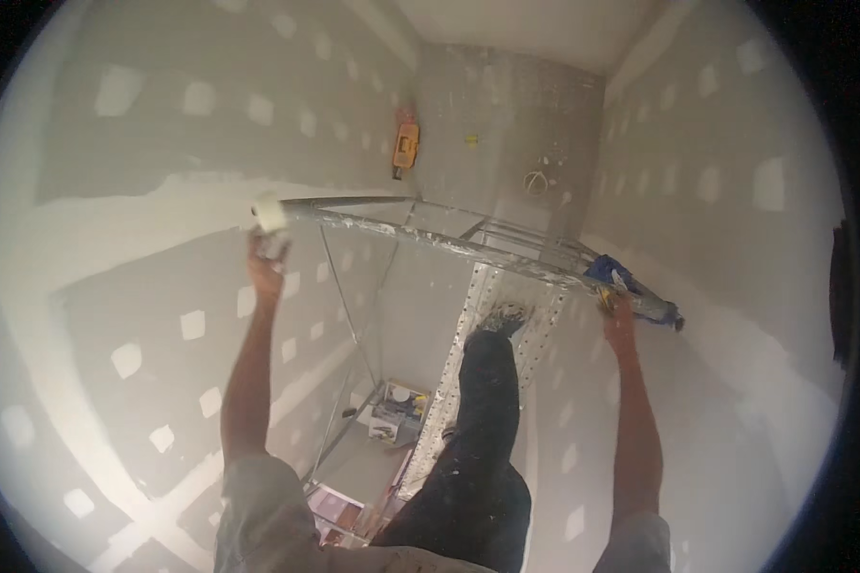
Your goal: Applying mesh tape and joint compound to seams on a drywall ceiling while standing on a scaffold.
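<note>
A metal scaffold rail (449,245), spattered with white, crosses in front of me from left to right. At its left end sits a pale, blocky thing (269,212), too blurred to name. My left hand (268,265) is raised just below it, thumb and fingers apart; contact between them is unclear. Toward the rail's right end, my right hand (619,318) is closed around the rail, its fingertips partly hidden. Beside that hand a blue cloth or bag (610,271) hangs over the rail, with something small and yellow near the fingers.
I stand on a narrow perforated metal platform (545,310), one shoe (506,317) showing. Plasterboard walls with white filler patches rise on both sides. An orange tool (406,145) lies beyond the rail. Far below are a box of items (385,426) and thin diagonal braces (342,286).
</note>
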Demonstrator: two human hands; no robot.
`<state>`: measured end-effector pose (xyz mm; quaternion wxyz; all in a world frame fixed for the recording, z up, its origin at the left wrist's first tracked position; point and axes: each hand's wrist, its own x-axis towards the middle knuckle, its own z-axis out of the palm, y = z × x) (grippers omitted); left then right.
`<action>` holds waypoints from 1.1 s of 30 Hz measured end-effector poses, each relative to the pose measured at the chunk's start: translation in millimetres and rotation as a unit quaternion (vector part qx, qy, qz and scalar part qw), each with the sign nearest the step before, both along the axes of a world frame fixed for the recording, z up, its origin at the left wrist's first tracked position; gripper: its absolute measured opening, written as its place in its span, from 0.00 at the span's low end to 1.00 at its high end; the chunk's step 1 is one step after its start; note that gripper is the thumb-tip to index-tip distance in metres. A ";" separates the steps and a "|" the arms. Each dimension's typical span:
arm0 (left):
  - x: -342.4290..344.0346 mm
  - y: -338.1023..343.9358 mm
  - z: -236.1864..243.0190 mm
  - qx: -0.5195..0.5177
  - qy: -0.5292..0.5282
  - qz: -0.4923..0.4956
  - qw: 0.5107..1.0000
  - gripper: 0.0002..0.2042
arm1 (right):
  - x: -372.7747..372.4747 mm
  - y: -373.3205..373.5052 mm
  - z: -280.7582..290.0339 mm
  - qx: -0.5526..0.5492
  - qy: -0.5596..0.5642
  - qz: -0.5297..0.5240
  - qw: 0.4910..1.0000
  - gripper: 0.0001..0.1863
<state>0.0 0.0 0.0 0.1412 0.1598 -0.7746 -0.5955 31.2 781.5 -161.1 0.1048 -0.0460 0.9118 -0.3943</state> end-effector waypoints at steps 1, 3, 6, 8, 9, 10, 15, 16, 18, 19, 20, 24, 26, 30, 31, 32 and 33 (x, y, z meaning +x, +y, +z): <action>0.9 79.2 32.7 -0.030 -0.056 -0.001 0.998 0.27 | 20.5 6.7 0.7 0.111 0.041 -0.015 0.993 0.26; 36.2 127.9 92.1 0.034 -0.010 -0.049 0.998 0.24 | 11.2 -71.7 41.0 -0.020 0.026 -0.173 0.984 0.20; 69.3 236.4 141.9 -0.065 0.010 -0.133 0.989 0.18 | 36.7 -99.4 108.6 -0.317 -0.176 -0.252 0.897 0.21; 80.2 294.6 177.8 -0.155 0.022 -0.200 0.967 0.15 | 56.5 -132.9 177.0 -0.351 -0.134 -0.257 0.890 0.14; 91.0 322.3 190.5 -0.117 0.017 -0.219 0.968 0.15 | 73.3 -133.0 199.4 -0.289 -0.107 -0.254 0.917 0.14; 102.0 348.7 203.3 -0.081 0.011 -0.239 0.968 0.14 | 91.1 -130.1 218.5 -0.226 -0.083 -0.251 0.938 0.13; 179.3 447.5 266.2 -0.070 0.013 -0.379 0.923 0.18 | 193.4 -110.0 401.4 -0.362 -0.106 -0.319 0.870 0.16; 197.5 467.7 278.0 -0.040 0.007 -0.415 0.909 0.18 | 216.5 -103.8 423.1 -0.357 -0.082 -0.320 0.874 0.17; 236.5 491.2 290.4 -0.047 0.019 -0.472 0.880 0.18 | 261.2 -95.3 453.2 -0.390 -0.059 -0.326 0.859 0.18; 255.9 497.8 292.7 -0.044 0.022 -0.484 0.874 0.18 | 281.5 -92.6 461.9 -0.426 -0.048 -0.311 0.848 0.19; 266.8 504.9 301.1 -0.069 0.053 -0.504 0.859 0.17 | 295.8 -89.8 469.6 -0.441 -0.035 -0.312 0.840 0.20; 307.8 534.8 326.0 -0.064 0.062 -0.571 0.816 0.14 | 362.0 -81.2 502.8 -0.437 0.041 -0.400 0.805 0.19; 327.1 548.7 335.1 -0.040 0.043 -0.593 0.803 0.12 | 392.9 -72.8 514.1 -0.442 0.038 -0.421 0.791 0.19; 309.3 545.1 358.5 -0.003 0.087 -0.592 0.801 0.11 | 416.3 -81.3 516.3 -0.367 0.018 -0.463 0.807 0.18; 302.7 548.3 362.2 0.012 0.109 -0.572 0.813 0.11 | 420.7 -81.6 516.8 -0.342 0.016 -0.475 0.811 0.19; 298.5 552.4 376.7 -0.034 0.146 -0.569 0.808 0.11 | 426.0 -79.7 519.2 -0.317 0.013 -0.481 0.817 0.19; 295.7 555.8 385.2 -0.032 0.147 -0.577 0.802 0.11 | 433.7 -80.7 524.4 -0.316 0.017 -0.489 0.813 0.19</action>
